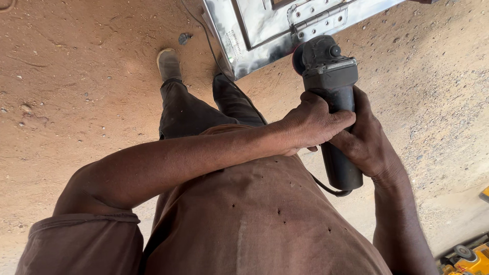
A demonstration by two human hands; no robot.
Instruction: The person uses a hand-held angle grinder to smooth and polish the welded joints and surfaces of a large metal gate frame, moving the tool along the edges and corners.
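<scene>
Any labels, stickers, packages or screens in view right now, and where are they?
One label only: a small pale rectangular sticker with dark print, on the left edge of the shiny metal panel, left of the angle grinder gripped by both hands.
No packages, signs or screens.

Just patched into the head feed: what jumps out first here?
The dark angle grinder at centre right, gripped around its body by both the left hand and the right hand. Its head sits against the edge of a shiny metal panel with a hinge at the top. Below is reddish dirt ground, one shoe visible.
</scene>
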